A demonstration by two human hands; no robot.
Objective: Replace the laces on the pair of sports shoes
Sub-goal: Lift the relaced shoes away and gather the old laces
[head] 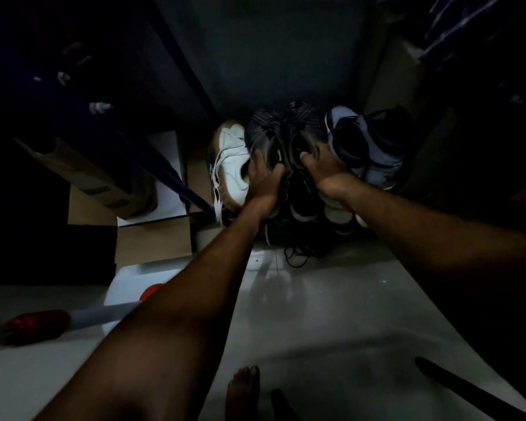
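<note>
A pale glossy floor (331, 299) runs to a dim corner heaped with footwear. On top of the heap sit the black sports shoes (286, 132), between a white shoe (230, 159) and a blue-grey pair (374, 147). The left hand (263, 180) grips one black shoe's collar; the right hand (324, 170) curls its fingers into the other's opening

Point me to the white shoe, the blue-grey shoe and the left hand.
white shoe (230, 153): head view, on its upper.
blue-grey shoe (377, 153): head view, on its side panel.
left hand (263, 182): head view, on the back of the hand.
</note>
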